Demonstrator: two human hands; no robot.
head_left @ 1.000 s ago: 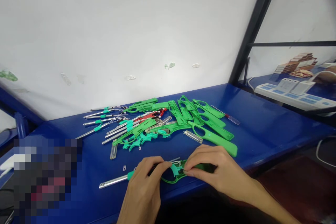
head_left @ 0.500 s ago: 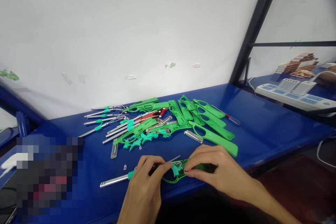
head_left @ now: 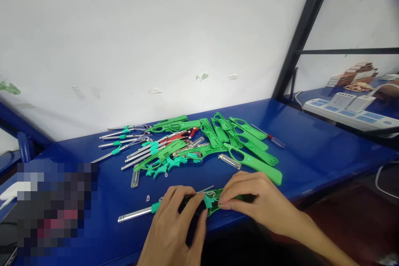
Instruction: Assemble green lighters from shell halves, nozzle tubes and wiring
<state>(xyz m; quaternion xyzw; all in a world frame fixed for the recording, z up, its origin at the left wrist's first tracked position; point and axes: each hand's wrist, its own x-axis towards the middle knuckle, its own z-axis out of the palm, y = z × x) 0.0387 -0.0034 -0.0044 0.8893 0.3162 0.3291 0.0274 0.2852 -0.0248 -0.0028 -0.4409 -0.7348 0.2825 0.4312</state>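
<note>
Near the front edge lies an opened stick lighter: a silver metal tube point(head_left: 135, 215) with a teal collar point(head_left: 155, 207), a green half-shell point(head_left: 213, 209), white wires and a teal trigger point(head_left: 208, 201). My left hand point(head_left: 174, 224) closes over its middle, fingertips at the trigger, thumb lower and apart. My right hand point(head_left: 254, 195) pinches at the handle end beside the trigger, over a small dark part; what exactly sits between its fingertips is hidden. Behind are green shell halves point(head_left: 255, 164), loose teal triggers point(head_left: 161, 170) and clear fuel tanks point(head_left: 230, 161).
Several tubes with wires point(head_left: 124, 137) lie at the left of the pile. A screwdriver point(head_left: 276, 141) is at its right. Small pale clips point(head_left: 148, 198) rest near my left hand. A power strip point(head_left: 352, 114) stands beyond the black frame post point(head_left: 304, 33). A blurred-out object point(head_left: 56, 212) occupies the left.
My left thumb has come off the trigger and moved down, away from the fingers. My right hand keeps its pinch almost unmoved. The lighter has barely shifted.
</note>
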